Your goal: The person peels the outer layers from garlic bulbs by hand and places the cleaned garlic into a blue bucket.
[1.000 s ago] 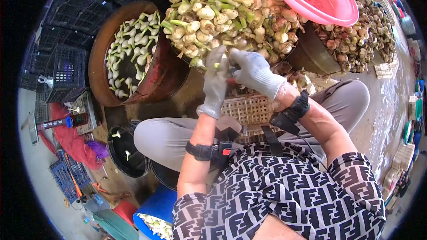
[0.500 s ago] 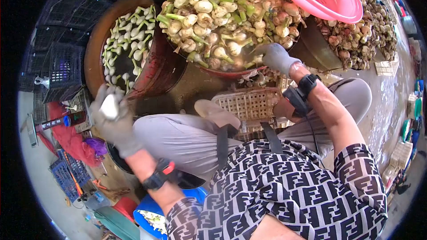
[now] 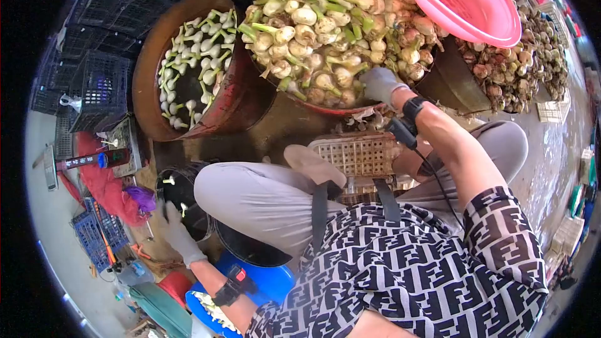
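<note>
My left hand (image 3: 178, 231), in a grey glove, is open beside a black bucket (image 3: 199, 228) at the left of my knee. Two small white garlic bulbs with green stems show in and over that bucket; one garlic bulb (image 3: 183, 209) is close to my fingers. My right hand (image 3: 380, 86), also gloved, reaches into the near edge of a wide red-rimmed tub (image 3: 325, 107) heaped with garlic bulbs (image 3: 305, 16) in murky water. Its fingertips are down among the bulbs, so I cannot see whether they grip one.
A rusty drum (image 3: 145, 87) with cleaned garlic floating in it stands at the left. A pink basin (image 3: 466, 0) rests over the tub's right side. More unwashed garlic (image 3: 510, 66) is piled at the right. A plastic crate (image 3: 357, 153) lies between my feet; a blue bucket (image 3: 275, 278) is at my left hip.
My left hand has moved from beside the drum down to the black bucket and no longer holds the white bulb. My right hand has shifted slightly within the tub's near edge.
</note>
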{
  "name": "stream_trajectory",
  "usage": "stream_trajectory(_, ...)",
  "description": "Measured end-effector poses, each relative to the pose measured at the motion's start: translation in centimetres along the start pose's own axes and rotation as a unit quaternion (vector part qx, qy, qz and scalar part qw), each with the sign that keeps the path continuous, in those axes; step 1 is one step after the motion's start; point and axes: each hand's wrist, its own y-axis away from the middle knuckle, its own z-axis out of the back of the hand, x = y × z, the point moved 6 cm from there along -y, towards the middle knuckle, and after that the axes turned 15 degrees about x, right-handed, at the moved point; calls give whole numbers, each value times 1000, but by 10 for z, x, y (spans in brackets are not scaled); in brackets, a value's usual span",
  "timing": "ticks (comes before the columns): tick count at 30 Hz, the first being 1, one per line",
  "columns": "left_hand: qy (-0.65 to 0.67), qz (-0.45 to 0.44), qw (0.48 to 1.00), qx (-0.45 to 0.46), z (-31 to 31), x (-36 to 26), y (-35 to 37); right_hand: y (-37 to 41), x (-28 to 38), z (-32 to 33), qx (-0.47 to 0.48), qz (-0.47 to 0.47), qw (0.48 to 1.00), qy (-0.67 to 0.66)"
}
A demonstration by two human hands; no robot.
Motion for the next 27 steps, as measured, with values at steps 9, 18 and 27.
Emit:
stream_trajectory(9, 28, -315, 894, 318, -258, -213, 32, 102, 25, 41, -60, 173, 636, -750)
stream_trajectory(18, 3, -420, 843, 335, -341, -195, 65, 115, 40, 14, -72, 123, 649, -748)
stream_trajectory(27, 43, -375, 848, 372, -332, -194, 60, 124, 49, 21, -44, 171, 617, -767)
